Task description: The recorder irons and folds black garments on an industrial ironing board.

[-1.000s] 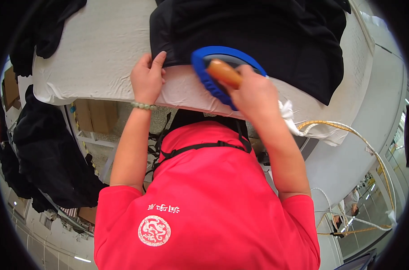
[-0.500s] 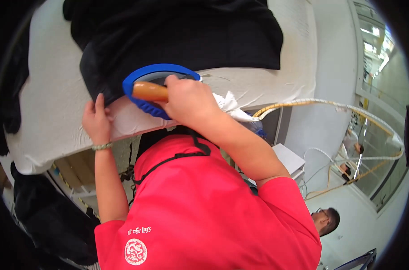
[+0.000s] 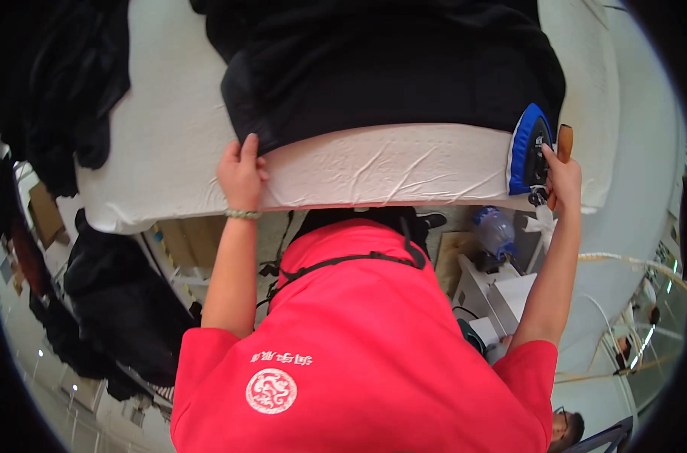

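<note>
A black garment (image 3: 389, 68) lies spread on a white padded ironing table (image 3: 358, 170). My left hand (image 3: 241, 175) rests flat on the table's near edge, fingers touching the garment's lower left corner. My right hand (image 3: 561, 175) grips the brown handle of a blue steam iron (image 3: 530, 147), which is tipped up on its side at the garment's right end, near the table's right edge.
More black clothes (image 3: 64, 90) are heaped on the table's far left, and dark garments (image 3: 109, 302) hang below it. A plastic water bottle (image 3: 496, 230) and white boxes (image 3: 502, 294) sit under the right end. A hose (image 3: 630, 260) curves off right. Another person stands at the lower right (image 3: 566, 426).
My right hand has carried the iron from the garment's left part across to its right end and tipped it up. My left hand stayed on the table's near edge.
</note>
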`<state>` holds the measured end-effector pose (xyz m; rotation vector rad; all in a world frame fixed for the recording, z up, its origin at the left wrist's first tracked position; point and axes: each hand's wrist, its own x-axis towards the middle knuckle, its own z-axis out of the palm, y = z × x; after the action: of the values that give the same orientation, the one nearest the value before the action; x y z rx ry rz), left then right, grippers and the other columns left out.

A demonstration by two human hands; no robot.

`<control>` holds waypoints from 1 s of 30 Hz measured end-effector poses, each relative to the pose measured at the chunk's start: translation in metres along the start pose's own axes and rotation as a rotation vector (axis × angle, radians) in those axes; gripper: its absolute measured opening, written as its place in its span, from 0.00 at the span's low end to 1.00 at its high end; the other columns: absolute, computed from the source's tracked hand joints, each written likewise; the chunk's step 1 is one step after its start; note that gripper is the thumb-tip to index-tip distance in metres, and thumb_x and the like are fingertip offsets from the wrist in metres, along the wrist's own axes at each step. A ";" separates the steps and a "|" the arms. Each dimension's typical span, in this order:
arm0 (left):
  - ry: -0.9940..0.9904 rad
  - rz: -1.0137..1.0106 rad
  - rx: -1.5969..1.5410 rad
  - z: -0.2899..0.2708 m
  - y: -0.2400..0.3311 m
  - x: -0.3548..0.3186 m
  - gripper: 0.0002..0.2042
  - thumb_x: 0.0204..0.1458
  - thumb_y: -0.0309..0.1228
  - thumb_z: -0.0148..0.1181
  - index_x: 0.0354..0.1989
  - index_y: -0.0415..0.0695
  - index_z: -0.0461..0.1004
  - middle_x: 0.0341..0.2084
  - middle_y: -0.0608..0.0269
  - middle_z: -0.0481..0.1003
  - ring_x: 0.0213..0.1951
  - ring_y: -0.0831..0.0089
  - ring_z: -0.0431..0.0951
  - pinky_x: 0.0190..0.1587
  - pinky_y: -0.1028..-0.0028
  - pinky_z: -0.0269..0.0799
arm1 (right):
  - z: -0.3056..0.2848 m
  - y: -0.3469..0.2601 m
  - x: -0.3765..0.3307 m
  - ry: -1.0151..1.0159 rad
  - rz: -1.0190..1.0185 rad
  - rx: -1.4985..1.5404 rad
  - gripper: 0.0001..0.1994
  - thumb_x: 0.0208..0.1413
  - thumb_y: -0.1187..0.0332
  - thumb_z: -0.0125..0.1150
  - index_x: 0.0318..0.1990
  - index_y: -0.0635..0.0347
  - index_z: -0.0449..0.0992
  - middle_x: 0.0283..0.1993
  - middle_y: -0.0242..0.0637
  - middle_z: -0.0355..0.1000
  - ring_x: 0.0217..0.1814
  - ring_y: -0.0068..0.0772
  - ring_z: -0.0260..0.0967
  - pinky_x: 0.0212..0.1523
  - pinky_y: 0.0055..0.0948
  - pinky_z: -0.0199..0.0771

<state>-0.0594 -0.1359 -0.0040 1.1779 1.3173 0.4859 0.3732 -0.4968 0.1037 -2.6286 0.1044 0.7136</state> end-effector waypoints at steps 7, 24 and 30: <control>0.012 0.033 0.000 -0.003 0.004 -0.007 0.15 0.64 0.42 0.62 0.30 0.45 0.71 0.16 0.70 0.72 0.13 0.83 0.67 0.16 0.81 0.59 | 0.139 -0.132 -0.141 -0.243 -0.702 -0.501 0.19 0.57 0.54 0.69 0.43 0.61 0.76 0.33 0.52 0.79 0.41 0.54 0.80 0.42 0.47 0.78; -0.019 -0.168 0.255 0.009 0.042 0.001 0.19 0.59 0.45 0.65 0.32 0.38 0.77 0.22 0.60 0.78 0.19 0.76 0.79 0.25 0.77 0.74 | -0.022 -0.043 0.013 -0.119 -0.261 -0.410 0.18 0.58 0.57 0.68 0.49 0.62 0.79 0.31 0.42 0.79 0.34 0.33 0.76 0.39 0.36 0.75; 0.184 0.125 0.731 0.014 0.045 0.041 0.34 0.58 0.58 0.60 0.43 0.30 0.81 0.32 0.50 0.83 0.39 0.64 0.81 0.44 0.65 0.73 | -0.097 0.041 0.134 0.302 -0.391 -0.434 0.17 0.57 0.58 0.66 0.49 0.59 0.79 0.39 0.45 0.81 0.45 0.49 0.79 0.46 0.41 0.76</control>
<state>-0.0213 -0.0888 0.0126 1.8568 1.6506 0.1966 0.5275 -0.5686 0.0976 -3.0135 -0.5211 0.2178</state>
